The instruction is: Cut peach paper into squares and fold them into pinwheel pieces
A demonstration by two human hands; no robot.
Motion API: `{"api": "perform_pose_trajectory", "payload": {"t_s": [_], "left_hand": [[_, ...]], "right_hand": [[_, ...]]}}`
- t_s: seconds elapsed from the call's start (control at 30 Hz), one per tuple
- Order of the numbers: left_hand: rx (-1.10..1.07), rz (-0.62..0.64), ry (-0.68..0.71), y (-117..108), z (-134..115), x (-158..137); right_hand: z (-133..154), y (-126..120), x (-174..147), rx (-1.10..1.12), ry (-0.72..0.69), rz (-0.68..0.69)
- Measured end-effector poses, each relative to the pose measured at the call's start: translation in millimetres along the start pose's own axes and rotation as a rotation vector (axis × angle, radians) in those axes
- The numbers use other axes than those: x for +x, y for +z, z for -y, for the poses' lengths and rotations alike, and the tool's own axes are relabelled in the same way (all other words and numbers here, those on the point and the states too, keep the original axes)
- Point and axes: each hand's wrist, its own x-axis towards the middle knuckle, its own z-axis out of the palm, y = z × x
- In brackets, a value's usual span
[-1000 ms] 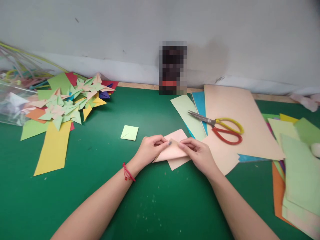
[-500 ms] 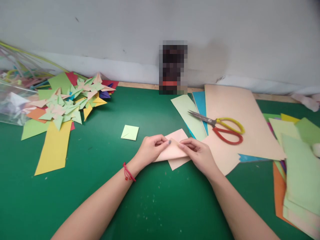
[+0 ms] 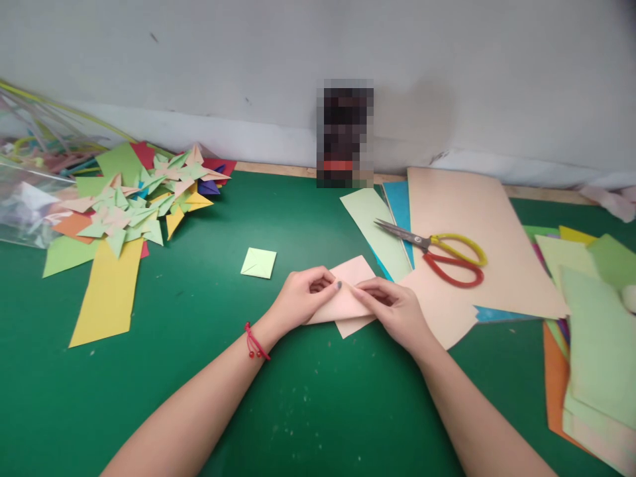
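Observation:
Between both hands is a folded pale pink sheet of paper (image 3: 342, 305), pinched near its top edge. My left hand (image 3: 311, 291) grips it from the left, thumb in front and fingers behind. On the other side my right hand (image 3: 392, 305) pinches the same sheet, its thumb and fingertips close to the left thumb. Another pink piece of paper (image 3: 354, 326) shows below and behind the folded one; whether they are joined I cannot tell. A small folded light green paper square (image 3: 258, 263) lies to the left of my left hand.
Scissors (image 3: 427, 245) with yellow and red handles rest on large pink paper (image 3: 467, 199) to the right. Folded paper stars (image 3: 124, 212) are heaped at the left, beside a clear plastic bag (image 3: 24, 205). Coloured sheets (image 3: 601, 338) lie far right. A pixelated dark object (image 3: 345, 132) stands by the wall.
The fingertips have shifted very slightly along the fold, my right hand a little to the left. Both hands still pinch the pink paper; everything else stays in place.

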Motion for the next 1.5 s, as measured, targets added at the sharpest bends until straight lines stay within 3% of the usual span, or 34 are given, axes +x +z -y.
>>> {"api": "perform_pose_trajectory", "payload": {"t_s": [0.53, 0.97, 1.5], "left_hand": [[-0.012, 0.009, 0.023, 0.1, 1.0, -1.2], [-0.043, -0.131, 0.006, -0.5, 8.8, 0.1], [-0.024, -0.153, 0.039, 0.1, 12.0, -0.5]], "right_hand": [[0.8, 0.8, -1.5, -0.047, -0.026, 0.023], [0.3, -1.1, -0.1, -0.070, 0.014, 0.003], [-3.0, 0.1, -0.2, -0.099, 0.007, -0.008]]}}
